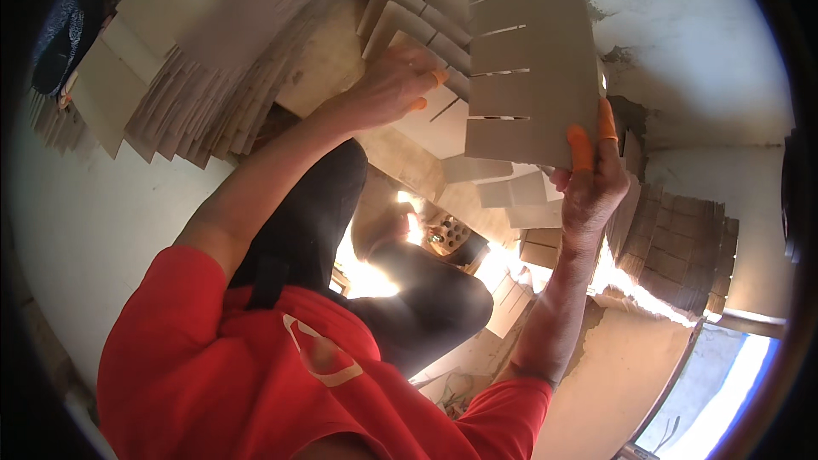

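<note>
Item: slotted cardboard divider (532, 60), flat grey-brown sheet with four parallel slits cut in from its left edge. Location: at about one o'clock in the head view, raised clear of the stock below.

Right hand (590, 183): at three to four o'clock of centre, gripped the divider's lower right corner; thumb and fingers, two of them in orange fingertip covers (580, 147), pinched the sheet edge, the other fingers hidden behind the board.

Left hand (394, 85): at twelve o'clock, palm down on a fanned row of slotted dividers (426, 34); fingers spread and slightly curled over the top pieces, tips pressing on one sheet. Whether it had a sheet nipped could not be told.

Also present: large fanned stack of cardboard pieces (204, 77) at ten o'clock; a further stepped stack (682, 247) at four o'clock; small cut strips (511, 192) near centre, below the raised divider.

Handling note (judgement): the sheet looked thin and liable to bend at the slits; a pinch near the uncut margin, as held, seemed sound. Separating one sheet from the fan would likely call for a light thumb slide rather than a pull, lest neighbouring pieces be dragged out of order.
</note>
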`<state>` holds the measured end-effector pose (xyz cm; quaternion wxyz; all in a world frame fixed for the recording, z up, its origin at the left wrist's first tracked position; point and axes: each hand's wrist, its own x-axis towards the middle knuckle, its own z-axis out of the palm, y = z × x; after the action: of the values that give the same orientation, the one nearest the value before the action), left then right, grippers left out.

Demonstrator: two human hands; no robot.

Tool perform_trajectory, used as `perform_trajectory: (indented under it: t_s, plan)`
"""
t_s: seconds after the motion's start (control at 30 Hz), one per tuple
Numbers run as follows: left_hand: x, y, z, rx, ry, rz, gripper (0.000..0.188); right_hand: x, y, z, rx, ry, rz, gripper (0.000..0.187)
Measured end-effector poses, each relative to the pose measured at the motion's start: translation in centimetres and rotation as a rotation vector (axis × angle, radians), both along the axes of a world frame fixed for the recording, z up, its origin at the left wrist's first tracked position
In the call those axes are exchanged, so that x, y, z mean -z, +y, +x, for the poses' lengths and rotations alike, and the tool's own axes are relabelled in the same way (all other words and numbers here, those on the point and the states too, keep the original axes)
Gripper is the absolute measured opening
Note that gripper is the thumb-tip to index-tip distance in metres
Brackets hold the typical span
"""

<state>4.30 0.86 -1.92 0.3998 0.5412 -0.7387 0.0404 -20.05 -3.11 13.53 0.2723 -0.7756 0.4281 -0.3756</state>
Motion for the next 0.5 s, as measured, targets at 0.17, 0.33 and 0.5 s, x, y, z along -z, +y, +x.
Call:
perform_trajectory:
  t_s: [0.17,0.33,0.5]
  plan:
    - [1.1,-0.9,0.2,0.082,0.248,0.136,0.026,1.1,-0.6,1.7,-0.001,-0.085,0.013,0.035]
    - [1.3,-0.3,-0.1,0.090,0.365,0.148,0.027,2.2,-0.9,2.4,-0.027,0.018,0.010,0.040]
    - [2.2,-0.2,-0.2,0.052,0.489,0.133,0.018,2.2,-1.0,2.8,-0.034,0.014,-0.045,0.042]
